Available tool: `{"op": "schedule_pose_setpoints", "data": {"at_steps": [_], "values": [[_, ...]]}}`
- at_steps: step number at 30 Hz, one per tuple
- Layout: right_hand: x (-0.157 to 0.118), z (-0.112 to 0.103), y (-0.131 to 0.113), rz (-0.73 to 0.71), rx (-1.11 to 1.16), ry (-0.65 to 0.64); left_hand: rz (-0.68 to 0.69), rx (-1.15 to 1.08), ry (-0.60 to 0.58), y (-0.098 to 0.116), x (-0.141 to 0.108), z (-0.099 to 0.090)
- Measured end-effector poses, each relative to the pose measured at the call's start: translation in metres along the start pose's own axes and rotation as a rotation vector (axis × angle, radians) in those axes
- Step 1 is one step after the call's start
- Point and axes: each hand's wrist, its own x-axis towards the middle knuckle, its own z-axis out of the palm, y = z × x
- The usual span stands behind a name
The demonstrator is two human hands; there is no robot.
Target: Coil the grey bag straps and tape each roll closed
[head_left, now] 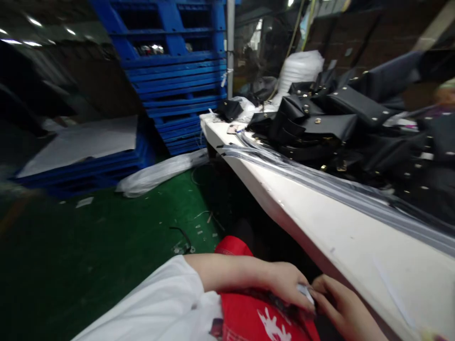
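Observation:
My left hand [289,284] is closed around a small pale grey-white piece [305,292], low over my lap beside the table edge. Just to its right, my right hand [337,303] has its fingers curled and pinched together against the end of that piece. What exactly the pinch holds is too small and blurred to make out. Under both hands lies a red apron [245,312] with a white print. Alongside runs the white table [309,208], its near edge close to my right hand.
Black bags [327,125] with metal fittings are heaped on the table's far side, behind long grey strips [302,175]. Blue pallets [177,80] stand stacked beyond the table. A white plastic-wrapped bundle [163,173] and scraps lie on the green floor [142,237].

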Motion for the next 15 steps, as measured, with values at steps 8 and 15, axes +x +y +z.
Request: {"op": "schedule_pose_setpoints", "data": {"at_steps": [8, 15], "values": [[-0.001, 0.0, -0.032, -0.132, -0.373, 0.363, 0.201, -0.28, 0.196, 0.01, 0.009, -0.018], [-0.016, 0.016, -0.029, -0.269, -0.312, 0.563, 0.175, -0.562, 0.364, 0.015, 0.024, -0.034]]}}
